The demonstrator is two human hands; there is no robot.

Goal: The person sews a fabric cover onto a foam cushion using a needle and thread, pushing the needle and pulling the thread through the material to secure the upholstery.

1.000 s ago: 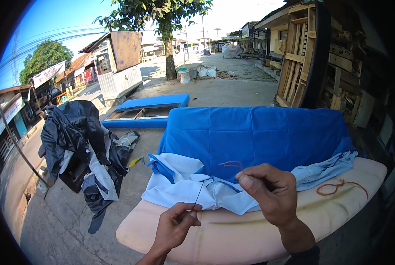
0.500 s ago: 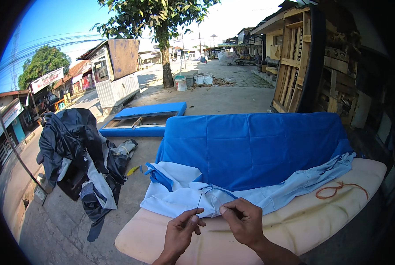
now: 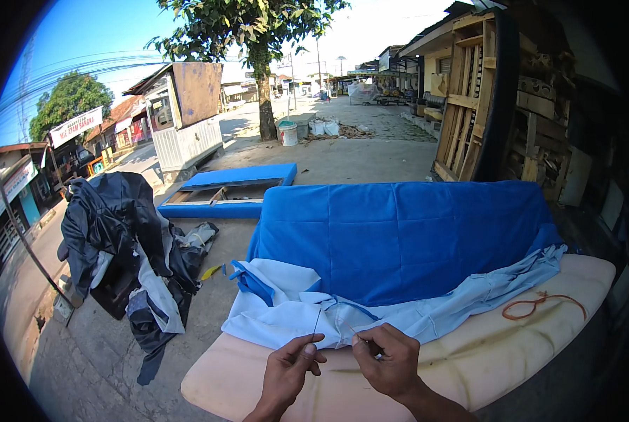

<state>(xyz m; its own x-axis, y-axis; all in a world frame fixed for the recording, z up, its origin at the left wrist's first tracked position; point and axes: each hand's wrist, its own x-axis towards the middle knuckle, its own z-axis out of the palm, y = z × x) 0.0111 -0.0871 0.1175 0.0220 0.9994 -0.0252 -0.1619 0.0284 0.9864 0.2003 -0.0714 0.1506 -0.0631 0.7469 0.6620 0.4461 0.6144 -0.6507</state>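
Between thumb and forefinger of my left hand (image 3: pixel 293 364) a thin dark needle (image 3: pixel 317 324) points upward. Beside it, to the right, my right hand (image 3: pixel 390 359) is closed in a pinch; a tiny thin tip, perhaps thread, shows at its fingertips, too fine to be sure. Both hands are over the front of a beige foam pad (image 3: pixel 258 376). On the pad lies blue fabric (image 3: pixel 406 235), stretched smooth at the back, with its pale underside (image 3: pixel 279 320) folded forward just beyond my fingers. An orange cord (image 3: pixel 539 304) lies looped on the foam at the right.
A heap of black fabric (image 3: pixel 114 218) lies at the left. Behind it is a blue-covered wooden frame (image 3: pixel 237 176) on the concrete. A wooden slatted frame (image 3: pixel 469 98) stands upright at the right. A tree (image 3: pixel 264 91) and a bucket (image 3: pixel 287 133) are farther back.
My right hand has turned slightly, and a thin tip now shows above its pinched fingers. My left hand holds the needle almost unmoved.
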